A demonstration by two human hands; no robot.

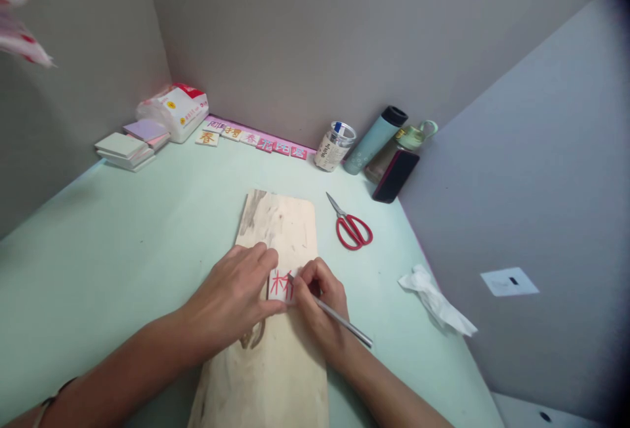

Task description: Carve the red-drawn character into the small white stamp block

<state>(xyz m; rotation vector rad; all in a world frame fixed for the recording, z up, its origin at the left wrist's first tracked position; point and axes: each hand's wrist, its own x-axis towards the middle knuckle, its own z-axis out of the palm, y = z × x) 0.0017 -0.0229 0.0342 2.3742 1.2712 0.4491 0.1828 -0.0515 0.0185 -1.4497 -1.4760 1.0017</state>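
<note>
A small white tile (281,288) with red character strokes lies on a long wooden board (285,224). My left hand (241,283) steadies the tile, with its thumb along the lower edge and its bent fingers at the upper left. In my right hand (322,297) is a slim silver pen-like tool (344,323), pinched between thumb and fingers. The tool's dark tip touches or hovers just over the red strokes; which of the two cannot be seen. My right fingers cover the tile's right side.
Red-handled scissors (352,228) lie right of the board, and a crumpled tissue (438,303) farther right. Along the back stand a tissue pack (184,113), stacked tiles (123,147), a row of lettered tiles (266,145), a jar (333,149), a blue bottle (374,142) and a phone (396,176).
</note>
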